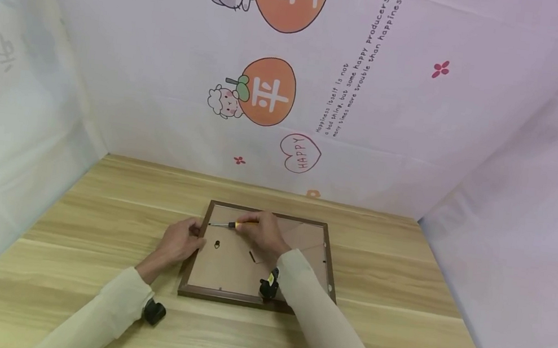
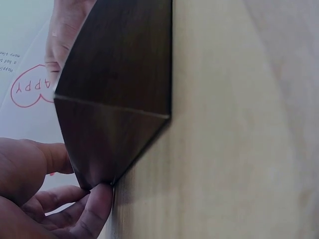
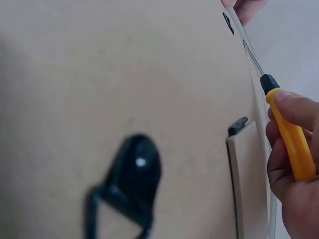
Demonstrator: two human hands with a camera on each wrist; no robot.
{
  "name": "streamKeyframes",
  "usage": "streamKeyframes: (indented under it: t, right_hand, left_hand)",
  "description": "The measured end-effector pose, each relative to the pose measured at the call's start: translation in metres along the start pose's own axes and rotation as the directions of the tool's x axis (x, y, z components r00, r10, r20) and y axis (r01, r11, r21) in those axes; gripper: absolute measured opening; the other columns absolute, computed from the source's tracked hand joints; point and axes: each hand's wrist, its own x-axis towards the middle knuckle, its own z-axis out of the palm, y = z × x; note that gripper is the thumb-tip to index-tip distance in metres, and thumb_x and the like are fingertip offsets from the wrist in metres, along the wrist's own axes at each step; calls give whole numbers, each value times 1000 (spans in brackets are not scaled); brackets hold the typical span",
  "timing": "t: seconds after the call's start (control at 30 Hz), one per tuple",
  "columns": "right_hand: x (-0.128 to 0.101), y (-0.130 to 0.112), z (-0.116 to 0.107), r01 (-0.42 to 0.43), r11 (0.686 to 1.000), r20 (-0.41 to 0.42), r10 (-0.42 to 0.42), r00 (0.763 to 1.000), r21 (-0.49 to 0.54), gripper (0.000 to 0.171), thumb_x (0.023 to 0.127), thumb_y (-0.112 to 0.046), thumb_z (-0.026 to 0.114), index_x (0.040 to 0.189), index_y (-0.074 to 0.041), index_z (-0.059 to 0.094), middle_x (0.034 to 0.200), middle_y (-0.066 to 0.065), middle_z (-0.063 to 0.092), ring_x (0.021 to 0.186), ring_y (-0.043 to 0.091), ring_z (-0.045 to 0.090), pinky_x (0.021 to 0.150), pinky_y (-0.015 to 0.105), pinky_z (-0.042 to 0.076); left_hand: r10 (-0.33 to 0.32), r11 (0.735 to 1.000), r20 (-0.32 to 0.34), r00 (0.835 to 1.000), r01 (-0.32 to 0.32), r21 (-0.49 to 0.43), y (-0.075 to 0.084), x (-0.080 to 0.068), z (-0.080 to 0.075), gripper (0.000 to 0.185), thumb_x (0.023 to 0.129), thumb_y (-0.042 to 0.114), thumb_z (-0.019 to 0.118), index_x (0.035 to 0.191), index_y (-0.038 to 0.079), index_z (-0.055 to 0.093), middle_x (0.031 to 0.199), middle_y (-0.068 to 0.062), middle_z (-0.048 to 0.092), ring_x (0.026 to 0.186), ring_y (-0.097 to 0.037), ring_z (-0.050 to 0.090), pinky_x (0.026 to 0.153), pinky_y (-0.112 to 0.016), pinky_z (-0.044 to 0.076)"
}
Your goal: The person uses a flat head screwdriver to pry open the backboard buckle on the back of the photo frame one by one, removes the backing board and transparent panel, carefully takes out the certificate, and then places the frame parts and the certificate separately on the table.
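A brown picture frame [image 1: 225,297] lies on the table with its beige backing board [image 1: 240,275] facing up. My left hand [image 1: 181,241] grips its left edge, thumb on one side and fingers on the other near the dark corner [image 2: 109,134] in the left wrist view. In my right hand [image 1: 266,234] is a screwdriver [image 3: 294,139] with a yellow handle, its metal shaft pointing left. The tip sits at the board's left border, close to a small black tab [image 3: 228,23]. A black hanger [image 1: 217,244] is fixed on the board, and a hinged flap [image 3: 249,179] stands nearby.
The wood-grain table [image 1: 388,299] extends around the picture frame. Behind it hangs a white printed cloth wall [image 1: 371,167], with pale cloth sides at left and right. A small black camera is strapped at each wrist, the left one [image 1: 154,312] near the tabletop.
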Motion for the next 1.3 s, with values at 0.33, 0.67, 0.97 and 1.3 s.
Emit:
streamKeyframes:
  t: [0.33, 0.67, 0.97, 1.3]
  right_hand:
    - [0, 5, 6, -87, 985, -56, 96, 994, 149, 15, 81, -16, 80, 96, -14, 77, 103, 0, 74, 99, 15, 64, 87, 30, 54]
    - [-4, 6, 13, -138, 957, -87, 165, 982, 256, 25, 79, -17, 82, 101, -11, 73, 109, 4, 71, 99, 16, 61, 82, 25, 52]
    - [-4, 12, 5, -44, 994, -29, 47, 998, 100, 22, 82, -12, 79, 104, -14, 74, 111, 3, 71, 99, 16, 61, 85, 28, 51]
    - [-4, 7, -1, -6, 997, -30, 9, 1000, 73, 20, 82, -17, 79, 102, -14, 77, 108, 2, 73, 97, 14, 59, 83, 26, 49]
  left_hand:
    - [1, 1000, -2, 1000, -1, 20, -1, 3, 1, 26, 86, 9, 68, 109, 0, 61, 105, -18, 68, 90, -27, 65, 72, -33, 58]
    - [-12, 1000, -1, 1000, 12, -3, -3, 0, -1, 29, 86, 10, 69, 113, 0, 61, 112, -21, 68, 102, -34, 65, 84, -43, 58]
    - [-22, 1000, 13, 1000, 22, -16, -1, 0, 0, 31, 86, 9, 68, 114, -1, 61, 111, -20, 68, 99, -32, 65, 81, -40, 59]
    - [-22, 999, 14, 1000, 23, -39, 0, 1, 1, 29, 87, 8, 67, 113, -1, 60, 111, -21, 67, 94, -29, 66, 69, -31, 61]
